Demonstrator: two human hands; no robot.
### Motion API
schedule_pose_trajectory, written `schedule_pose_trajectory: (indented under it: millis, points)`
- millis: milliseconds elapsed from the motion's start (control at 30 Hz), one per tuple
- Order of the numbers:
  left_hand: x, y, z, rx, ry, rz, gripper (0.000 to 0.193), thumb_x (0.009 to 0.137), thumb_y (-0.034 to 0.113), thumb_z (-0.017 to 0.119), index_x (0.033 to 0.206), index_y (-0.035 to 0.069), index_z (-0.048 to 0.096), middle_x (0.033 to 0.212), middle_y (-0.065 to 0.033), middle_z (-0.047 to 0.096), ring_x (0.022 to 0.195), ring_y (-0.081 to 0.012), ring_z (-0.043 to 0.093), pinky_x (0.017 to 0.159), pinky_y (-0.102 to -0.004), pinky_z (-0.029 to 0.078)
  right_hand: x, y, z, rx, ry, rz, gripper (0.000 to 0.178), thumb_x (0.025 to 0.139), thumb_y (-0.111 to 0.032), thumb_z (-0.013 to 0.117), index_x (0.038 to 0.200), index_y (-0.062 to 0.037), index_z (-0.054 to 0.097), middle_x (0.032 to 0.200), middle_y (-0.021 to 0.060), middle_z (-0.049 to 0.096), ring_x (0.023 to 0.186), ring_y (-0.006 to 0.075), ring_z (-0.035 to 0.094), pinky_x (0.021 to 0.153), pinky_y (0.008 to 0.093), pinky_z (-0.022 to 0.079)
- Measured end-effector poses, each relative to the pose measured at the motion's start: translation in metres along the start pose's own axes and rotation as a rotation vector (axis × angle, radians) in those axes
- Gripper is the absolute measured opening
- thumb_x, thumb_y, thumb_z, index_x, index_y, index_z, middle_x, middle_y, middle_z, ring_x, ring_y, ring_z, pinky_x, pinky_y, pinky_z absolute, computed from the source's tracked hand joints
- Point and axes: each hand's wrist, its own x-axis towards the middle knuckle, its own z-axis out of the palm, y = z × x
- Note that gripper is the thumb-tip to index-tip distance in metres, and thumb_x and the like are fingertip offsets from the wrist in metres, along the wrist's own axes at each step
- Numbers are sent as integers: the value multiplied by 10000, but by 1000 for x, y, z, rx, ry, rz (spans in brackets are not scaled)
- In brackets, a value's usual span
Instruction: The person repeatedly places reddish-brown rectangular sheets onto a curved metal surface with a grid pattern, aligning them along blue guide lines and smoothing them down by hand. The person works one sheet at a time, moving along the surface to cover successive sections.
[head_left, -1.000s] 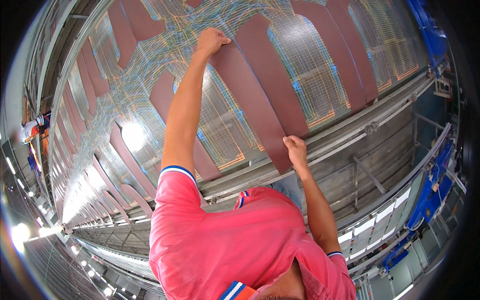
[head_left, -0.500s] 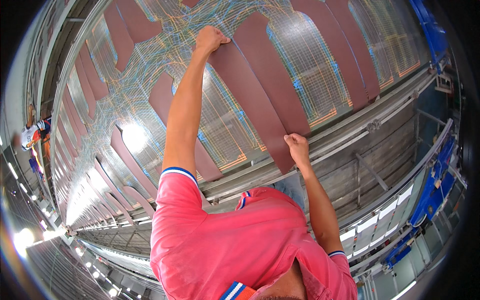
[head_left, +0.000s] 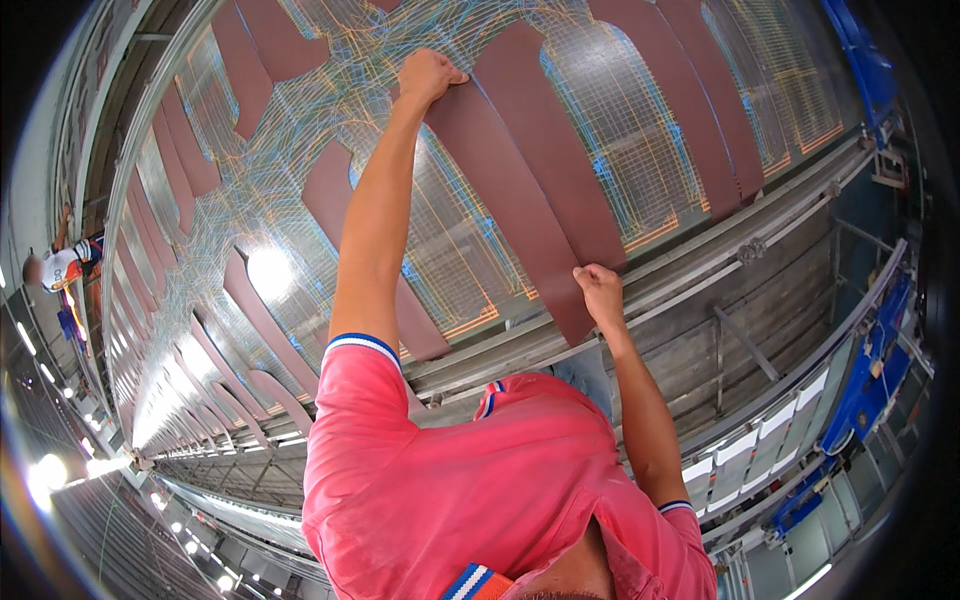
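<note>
A long brown sheet-like panel (head_left: 510,210) lies along the patterned table (head_left: 640,160), and both my hands are at its edges. At its far end, my left hand (head_left: 428,77) pinches the edge between thumb and fingers. My right hand (head_left: 600,292) pinches the right edge of the near end, which hangs past the table's metal rim. Along its right side lies a second brown panel (head_left: 560,130), the two edges meeting or slightly overlapping. Whether the material is leather, vinyl or cloth, I cannot tell.
More brown panels (head_left: 690,90) lie across the table, over orange and blue lines. A metal rail (head_left: 755,245) runs along the near edge. Blue equipment (head_left: 865,370) stands at the right. Another person (head_left: 62,268) is at the far left.
The table and panels sit slightly further right and lower in the picture. Both hands keep their pinch on the panel, with hardly any movement against it.
</note>
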Motion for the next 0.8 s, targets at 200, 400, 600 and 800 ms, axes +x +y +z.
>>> schedule_pose_trajectory:
  millis: [200,400,600,800]
  points:
    - [8,0,-2,-24,-59,12,276,660,288,870,761,51,771,668,-88,689,596,-203,635,600,-359,496,-1,1,2,-98,37,-51,329,895,-311,668,831,12,674,714,195,628,674,339,634,639,421,472]
    - [11,-9,1,50,-51,99,327,720,355,848,827,53,782,778,-104,738,685,-222,690,662,-360,524,-6,-18,5,-233,16,114,358,904,-374,619,886,-30,715,839,194,694,845,405,666,756,498,504]
    - [17,-14,0,10,-105,59,314,739,349,842,861,65,785,846,-98,750,755,-225,701,712,-372,537,-2,-14,5,-234,0,154,362,893,-380,618,856,-33,715,822,189,696,835,412,660,773,504,503]
    - [14,-7,-3,89,-92,84,302,758,355,826,896,89,790,857,-89,752,758,-220,703,717,-369,534,4,-1,10,-186,87,112,345,872,-351,669,773,-21,676,683,167,633,651,351,620,625,435,468]
